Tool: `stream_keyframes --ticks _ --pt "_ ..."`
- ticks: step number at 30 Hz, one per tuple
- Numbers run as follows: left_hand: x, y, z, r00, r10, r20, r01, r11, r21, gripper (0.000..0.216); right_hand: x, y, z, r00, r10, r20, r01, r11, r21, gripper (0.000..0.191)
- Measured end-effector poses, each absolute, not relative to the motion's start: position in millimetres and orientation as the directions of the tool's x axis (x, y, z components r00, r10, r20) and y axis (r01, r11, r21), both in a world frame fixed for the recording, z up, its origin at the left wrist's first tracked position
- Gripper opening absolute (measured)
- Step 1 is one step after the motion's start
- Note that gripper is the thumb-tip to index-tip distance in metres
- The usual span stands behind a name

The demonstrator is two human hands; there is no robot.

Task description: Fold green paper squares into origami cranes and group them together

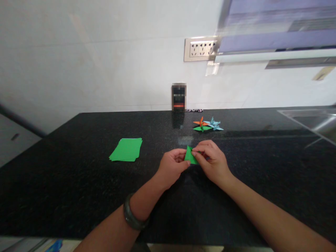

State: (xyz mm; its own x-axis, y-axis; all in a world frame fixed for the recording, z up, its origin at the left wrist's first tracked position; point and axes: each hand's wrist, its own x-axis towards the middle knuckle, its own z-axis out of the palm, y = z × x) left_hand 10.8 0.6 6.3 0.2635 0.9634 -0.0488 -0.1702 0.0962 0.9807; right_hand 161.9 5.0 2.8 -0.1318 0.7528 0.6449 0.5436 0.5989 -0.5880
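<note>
A small folded piece of green paper (191, 158) is held between both hands above the dark counter. My left hand (173, 164) pinches its left side, thumb in front and fingers behind. With thumb and fingertips, my right hand (211, 159) grips the paper's upper right part and hides some of it. Beyond the hands stand several folded paper cranes: an orange crane (201, 122), a green crane (202, 128) and light blue cranes (214, 123) close together. To the left lies a stack of green paper sheets (126, 149), slightly fanned.
The black speckled counter (91, 189) runs back to a white tiled wall (105, 63). A phone with a blurred screen (179, 98) leans there, a beaded strap (194, 110) beside it. A socket panel (201, 49) is above. A sink edge (301, 120) shows at right.
</note>
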Motion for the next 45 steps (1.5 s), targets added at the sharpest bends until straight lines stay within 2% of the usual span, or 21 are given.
stream_keyframes --ticks 7,11,14,16,19,23,27,30,33,35,37,39,43,45 --pt "8 4 0 0.193 0.976 0.099 0.131 -0.125 0.983 0.012 161 5 3 -0.150 0.802 0.578 0.572 0.547 -0.611 0.009" --pt "11 1 0 0.233 0.972 0.022 -0.022 -0.018 1.000 0.012 160 4 5 -0.149 0.807 0.571 0.565 0.543 -0.621 0.011" --pt "13 -2 3 0.278 0.959 -0.056 -0.131 0.096 0.987 0.026 159 4 5 -0.137 0.799 0.585 0.562 0.549 -0.618 0.012" --pt "13 -2 5 0.293 0.953 -0.077 -0.138 0.122 0.983 0.034 159 4 5 -0.142 0.786 0.602 0.569 0.562 -0.600 0.012" --pt "13 -1 6 0.242 0.967 -0.081 -0.122 0.114 0.986 0.031 162 4 5 -0.183 0.749 0.637 0.606 0.596 -0.526 0.011" --pt "11 5 1 0.113 0.992 -0.051 -0.121 0.064 0.991 0.023 166 0 6 -0.327 0.665 0.672 0.657 0.671 -0.344 0.012" --pt "7 8 -4 0.071 0.997 0.002 -0.043 0.001 0.999 0.016 165 -2 8 -0.463 0.602 0.651 0.610 0.749 -0.258 0.017" --pt "5 8 -5 0.107 0.993 0.057 0.044 -0.062 0.997 0.013 163 -2 8 -0.461 0.599 0.655 0.563 0.768 -0.305 0.016" --pt "4 6 -3 0.157 0.982 0.109 0.109 -0.127 0.986 0.015 163 -2 8 -0.354 0.680 0.641 0.590 0.695 -0.411 0.009" --pt "5 5 -1 0.189 0.975 0.118 0.088 -0.137 0.987 0.016 163 -2 8 -0.306 0.732 0.608 0.606 0.643 -0.468 0.011" --pt "7 4 1 0.223 0.971 0.083 -0.014 -0.082 0.997 0.019 163 -2 9 -0.313 0.749 0.584 0.588 0.636 -0.500 0.011" --pt "9 2 3 0.285 0.958 -0.014 -0.175 0.067 0.982 0.023 163 -2 10 -0.318 0.755 0.574 0.565 0.637 -0.525 0.007" --pt "10 2 5 0.479 0.845 -0.237 -0.411 0.455 0.790 0.022 162 -2 11 -0.259 0.767 0.587 0.564 0.613 -0.552 0.010" --pt "9 3 4 0.510 0.818 -0.267 -0.456 0.520 0.722 0.029 161 -3 11 -0.268 0.762 0.590 0.553 0.623 -0.553 0.012"
